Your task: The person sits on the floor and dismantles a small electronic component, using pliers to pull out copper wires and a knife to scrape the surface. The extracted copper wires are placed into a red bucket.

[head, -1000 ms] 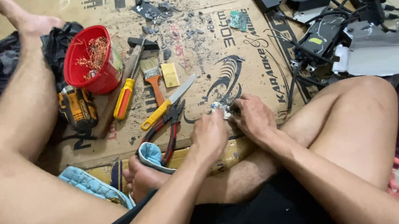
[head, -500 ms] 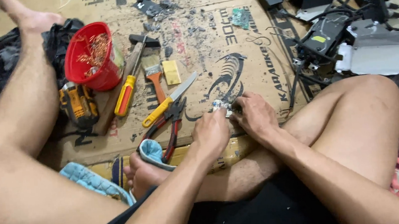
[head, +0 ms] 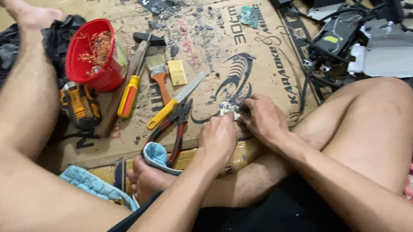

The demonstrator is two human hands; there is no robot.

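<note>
The left hand [head: 219,136] and right hand [head: 262,119] are meeting over a small circuit board piece [head: 228,109], both pinching it just above the cardboard sheet [head: 259,41] between the person's legs. Just left of the hands, red-handled pliers [head: 178,127] and a yellow-handled knife [head: 174,102] are lying crossed. Farther left, a red bowl [head: 93,53] is holding copper wire scraps, with a hammer [head: 128,82] and paintbrush [head: 158,76] resting beside it
</note>
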